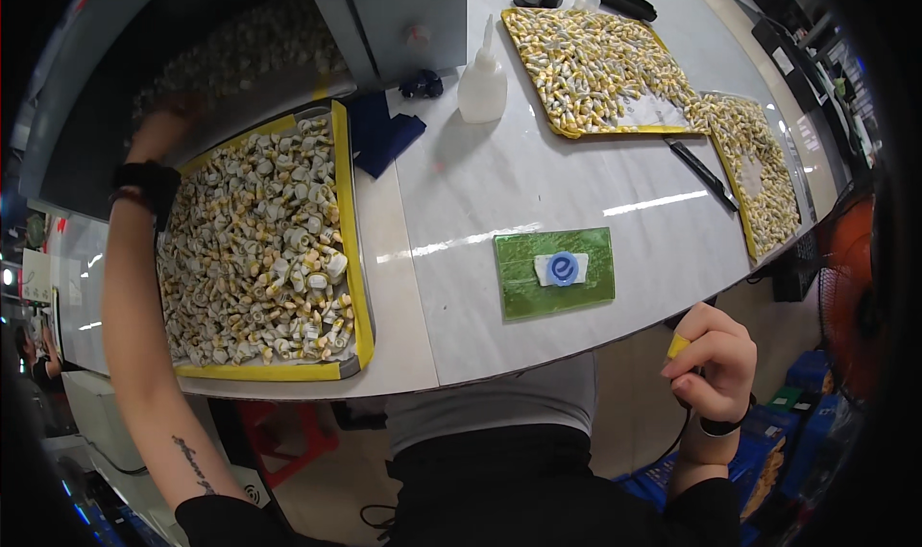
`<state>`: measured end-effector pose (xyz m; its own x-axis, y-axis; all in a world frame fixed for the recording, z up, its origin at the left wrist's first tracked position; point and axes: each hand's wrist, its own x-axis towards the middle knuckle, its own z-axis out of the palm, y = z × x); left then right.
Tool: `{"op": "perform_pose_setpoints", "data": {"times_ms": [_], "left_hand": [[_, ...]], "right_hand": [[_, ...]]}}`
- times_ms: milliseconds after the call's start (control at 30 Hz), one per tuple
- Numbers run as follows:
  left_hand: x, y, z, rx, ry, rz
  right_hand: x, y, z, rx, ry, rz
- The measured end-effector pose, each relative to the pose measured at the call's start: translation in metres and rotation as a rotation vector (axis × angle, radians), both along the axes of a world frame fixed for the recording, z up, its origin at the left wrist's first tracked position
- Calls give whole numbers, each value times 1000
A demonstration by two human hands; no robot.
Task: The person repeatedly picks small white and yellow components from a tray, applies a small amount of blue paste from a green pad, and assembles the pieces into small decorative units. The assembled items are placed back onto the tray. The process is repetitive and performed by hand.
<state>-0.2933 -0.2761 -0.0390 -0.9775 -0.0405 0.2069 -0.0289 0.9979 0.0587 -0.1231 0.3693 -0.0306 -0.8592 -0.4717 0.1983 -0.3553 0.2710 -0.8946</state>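
My left hand (161, 122) reaches far up over the back of a yellow-rimmed tray (351, 259) heaped with small white and yellow parts; it is blurred and I cannot tell whether it holds anything. A black band sits on that wrist. My right hand (713, 360) hangs below the table's front edge, fingers curled around a small yellow piece (678, 345). A green mat (514, 292) with a white and blue round piece (562, 268) on it lies on the white table in front of me.
A grey machine (403, 14) with a green light stands at the back, a white squeeze bottle (482, 81) and dark blue cloth (384, 134) beside it. Two more trays of parts (600, 62) (759, 168) lie at the right, with a black tool (701, 170) between them. An orange fan (850, 278) stands to the right.
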Motion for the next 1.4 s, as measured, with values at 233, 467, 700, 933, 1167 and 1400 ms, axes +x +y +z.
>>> {"op": "perform_pose_setpoints", "data": {"times_ms": [233, 467, 700, 933, 1167, 1400], "left_hand": [[-34, 36, -22, -284, 44, 187], [64, 102, 56, 159, 102, -95], [192, 303, 83, 895, -408, -916], [200, 330, 5, 1359, -614, -785], [235, 338, -34, 1970, -413, -265], [233, 339, -42, 2019, -415, -236]], "right_hand": [[5, 13, 6, 66, 39, -108], [-17, 28, 37, 320, 318, -227], [-165, 12, 20, 603, 680, -118], [-241, 12, -24, 751, 385, -33], [-246, 5, -27, 781, 464, -9], [-209, -3, 3, 727, 510, -65]]}}
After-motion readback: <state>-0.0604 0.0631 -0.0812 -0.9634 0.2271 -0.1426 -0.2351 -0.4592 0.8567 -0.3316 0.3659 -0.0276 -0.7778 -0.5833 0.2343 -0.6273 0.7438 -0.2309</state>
